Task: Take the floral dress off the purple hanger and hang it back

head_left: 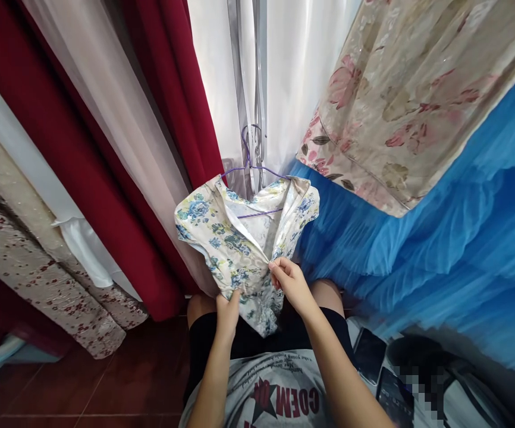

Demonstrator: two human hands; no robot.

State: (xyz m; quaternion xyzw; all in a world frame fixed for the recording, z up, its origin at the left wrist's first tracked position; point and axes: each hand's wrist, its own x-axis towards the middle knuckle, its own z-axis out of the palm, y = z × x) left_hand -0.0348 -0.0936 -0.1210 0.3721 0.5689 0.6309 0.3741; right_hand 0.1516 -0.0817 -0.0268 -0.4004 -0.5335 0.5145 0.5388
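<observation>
A white blouse with blue and yellow flowers (222, 232) hangs on a purple wire hanger (251, 169) in front of white curtains. My right hand (289, 282) pinches the blouse's front edge near the middle, fingers closed on the cloth. My left hand (227, 314) grips the lower part of the blouse from below, fingers wrapped in the fabric. Both hands are close together over my knees.
Dark red curtains (83, 148) and a pale sheer panel hang at left, with a speckled beige fabric (38, 285) lower left. A blue pleated cloth (440, 249) and a floral beige cloth (409, 89) fill the right. Dark devices (369, 356) lie at lower right. Red-brown floor below.
</observation>
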